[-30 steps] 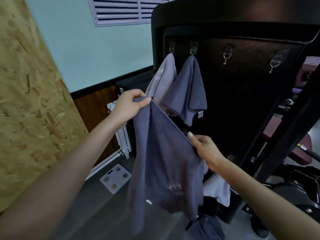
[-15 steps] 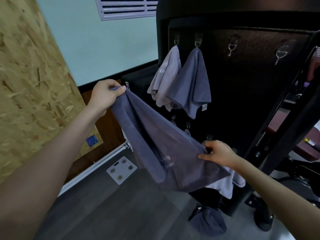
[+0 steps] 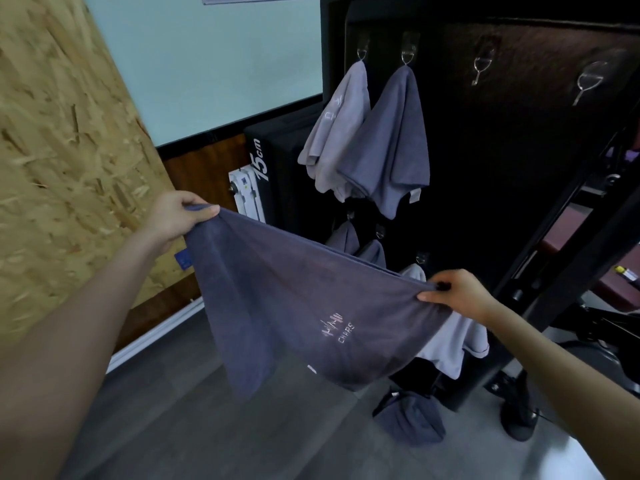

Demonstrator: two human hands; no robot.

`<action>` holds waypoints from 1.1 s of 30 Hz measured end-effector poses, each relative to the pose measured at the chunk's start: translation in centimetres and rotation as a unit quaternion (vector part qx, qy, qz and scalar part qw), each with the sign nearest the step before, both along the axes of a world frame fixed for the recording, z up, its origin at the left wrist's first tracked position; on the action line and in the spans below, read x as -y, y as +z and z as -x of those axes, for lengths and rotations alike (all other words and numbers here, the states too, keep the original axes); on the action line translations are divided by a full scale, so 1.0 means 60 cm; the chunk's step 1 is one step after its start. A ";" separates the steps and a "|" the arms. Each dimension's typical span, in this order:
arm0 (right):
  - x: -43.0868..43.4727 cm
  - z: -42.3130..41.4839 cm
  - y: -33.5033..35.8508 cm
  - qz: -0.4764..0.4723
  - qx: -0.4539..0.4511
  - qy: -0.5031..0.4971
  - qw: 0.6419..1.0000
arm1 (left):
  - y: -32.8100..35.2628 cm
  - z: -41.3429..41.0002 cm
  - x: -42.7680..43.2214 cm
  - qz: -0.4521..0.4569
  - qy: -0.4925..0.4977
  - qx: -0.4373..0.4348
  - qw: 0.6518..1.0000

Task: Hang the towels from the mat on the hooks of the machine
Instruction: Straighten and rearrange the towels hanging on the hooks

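While a pale towel (image 3: 337, 133) and a dark hung towel (image 3: 391, 143) already hang on the top row's left hooks, two bare hooks (image 3: 483, 65) stand to the right and a bunched towel (image 3: 410, 419) lies on the floor. Judging by that, the task is partway. The left hand (image 3: 176, 220) and right hand (image 3: 457, 294), well apart, each pinch an upper corner of the grey towel (image 3: 304, 306), stretched before the machine (image 3: 502, 168).
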State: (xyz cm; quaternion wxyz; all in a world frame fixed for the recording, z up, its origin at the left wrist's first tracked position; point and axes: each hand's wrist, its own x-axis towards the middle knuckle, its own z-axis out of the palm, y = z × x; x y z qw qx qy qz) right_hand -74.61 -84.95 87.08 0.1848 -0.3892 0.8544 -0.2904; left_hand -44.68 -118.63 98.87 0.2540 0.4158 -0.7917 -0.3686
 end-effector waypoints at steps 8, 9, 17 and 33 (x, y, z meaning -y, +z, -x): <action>-0.020 0.047 0.049 -0.033 0.200 0.054 0.978 | -0.064 -0.063 0.007 -0.107 -0.039 0.146 0.983; -0.018 0.050 0.052 -0.065 0.187 0.062 0.978 | -0.075 -0.064 0.005 -0.113 -0.039 0.151 0.981; 0.022 0.019 0.025 -0.095 0.279 -0.109 0.949 | -0.159 -0.036 -0.047 -0.130 0.026 0.181 0.975; 0.142 -0.266 -0.007 0.103 0.585 -0.244 0.767 | -0.193 0.064 -0.262 -0.440 -0.028 -0.004 0.898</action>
